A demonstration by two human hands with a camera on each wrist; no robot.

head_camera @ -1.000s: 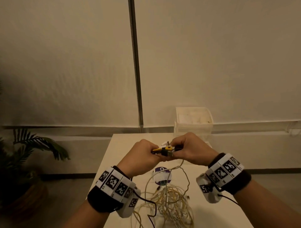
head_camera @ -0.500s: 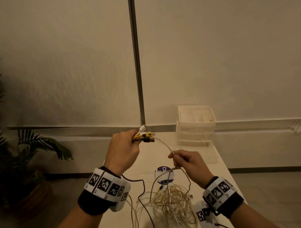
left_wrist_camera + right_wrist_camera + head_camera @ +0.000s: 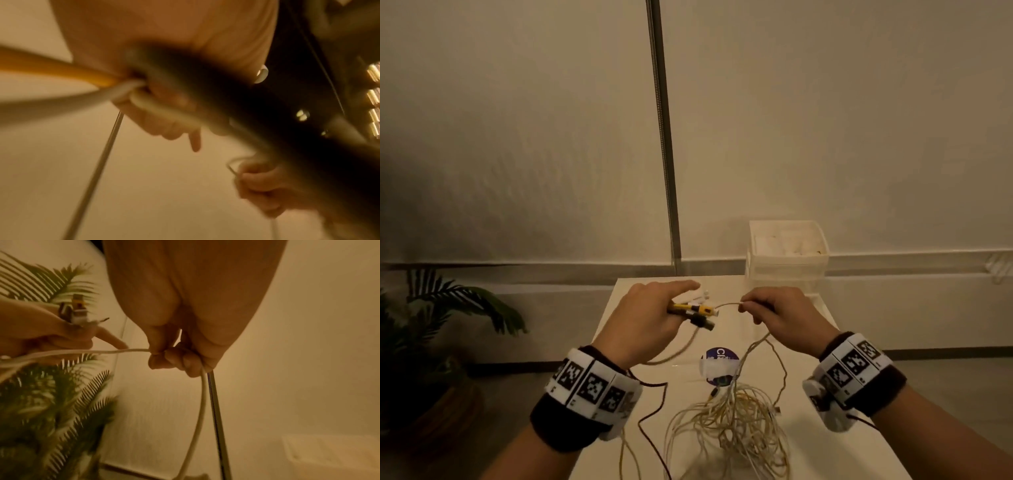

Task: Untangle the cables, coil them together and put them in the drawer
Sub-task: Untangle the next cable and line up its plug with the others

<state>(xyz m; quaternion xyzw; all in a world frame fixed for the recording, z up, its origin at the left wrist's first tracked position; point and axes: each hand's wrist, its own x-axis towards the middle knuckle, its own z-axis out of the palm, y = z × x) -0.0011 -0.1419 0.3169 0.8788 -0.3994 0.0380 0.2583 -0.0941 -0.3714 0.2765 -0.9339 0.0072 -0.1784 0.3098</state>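
A tangle of pale yellow and white cables lies on the white table near me. My left hand is raised above the table and grips a bundle of cable plugs, yellow, black and white, with its index finger stretched out. In the right wrist view the plugs stick up out of that fist. My right hand pinches a pale cable just right of the plugs. From there the cable hangs down to the tangle. A second loop sags below my left hand.
A translucent plastic drawer unit stands at the table's far right corner. A round purple sticker is on the table beyond the tangle. A potted palm stands on the floor to the left. A metal pole runs up the wall.
My left hand has come down and rightward with the plugs. My right hand has risen and moved toward it, sliding along the cable. The two hands are now close together again.
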